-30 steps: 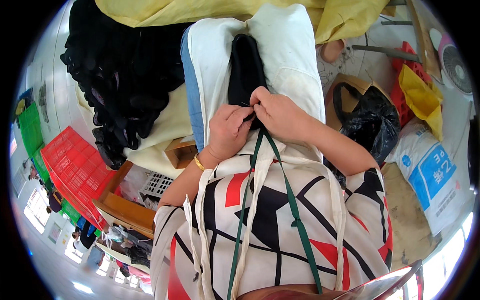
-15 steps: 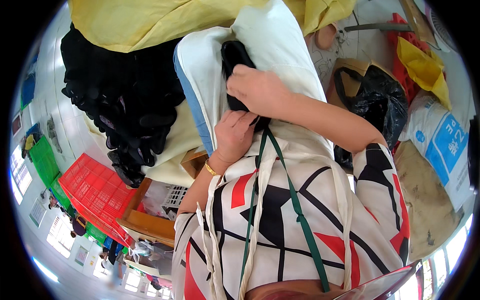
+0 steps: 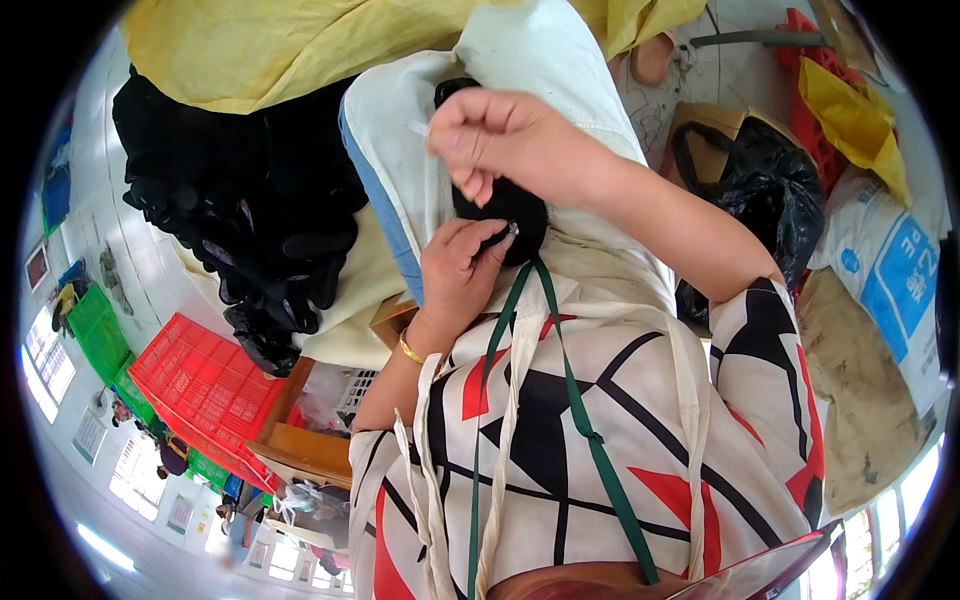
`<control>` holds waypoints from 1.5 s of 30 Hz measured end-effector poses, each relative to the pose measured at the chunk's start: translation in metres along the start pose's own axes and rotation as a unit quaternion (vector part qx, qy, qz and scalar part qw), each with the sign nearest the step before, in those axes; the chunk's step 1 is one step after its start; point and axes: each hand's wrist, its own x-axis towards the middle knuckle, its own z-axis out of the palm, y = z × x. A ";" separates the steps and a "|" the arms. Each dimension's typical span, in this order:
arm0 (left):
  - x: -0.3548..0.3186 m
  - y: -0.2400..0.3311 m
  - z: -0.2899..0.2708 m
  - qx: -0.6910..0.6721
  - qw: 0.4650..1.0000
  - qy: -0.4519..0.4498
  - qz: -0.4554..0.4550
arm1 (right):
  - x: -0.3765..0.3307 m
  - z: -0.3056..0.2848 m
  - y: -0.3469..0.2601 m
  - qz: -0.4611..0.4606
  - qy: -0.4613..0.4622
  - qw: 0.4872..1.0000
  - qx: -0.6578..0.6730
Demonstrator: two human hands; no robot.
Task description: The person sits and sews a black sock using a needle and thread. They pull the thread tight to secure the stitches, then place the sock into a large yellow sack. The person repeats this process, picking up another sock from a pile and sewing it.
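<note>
A black fabric piece point(image 3: 505, 215) lies on a white cloth point(image 3: 560, 70) draped in front of me. My left hand point(image 3: 462, 268), with a gold bracelet at the wrist, pinches the lower edge of the black piece, and something small and shiny shows at its fingertips. My right hand point(image 3: 510, 140) is raised just above the black piece. Its fingers are pinched on a small pale bit that looks like a thread end point(image 3: 417, 127). A green strap point(image 3: 580, 420) hangs down over my patterned shirt.
A pile of black pieces point(image 3: 250, 200) lies to the left, under a yellow cloth point(image 3: 300, 50). Red crates point(image 3: 190, 390) and green crates point(image 3: 95, 330) stand lower left. A black bag in a cardboard box point(image 3: 760, 170), yellow bags and a white-and-blue sack point(image 3: 890, 260) sit to the right.
My right hand has lifted up and away from the black piece, its fingers still pinched. My left hand has stayed on the piece's lower edge.
</note>
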 end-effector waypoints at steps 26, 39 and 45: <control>0.027 -0.030 0.022 -0.069 0.991 -0.009 -0.118 | 0.048 0.049 -0.037 0.054 0.025 0.966 0.250; -0.021 -0.009 0.003 -0.108 0.927 -0.064 -0.353 | -0.007 0.002 -0.063 -0.081 0.032 0.980 0.180; -0.003 -0.030 -0.060 -0.097 0.966 0.153 -0.185 | -0.041 0.013 -0.088 -0.131 -0.001 0.981 0.147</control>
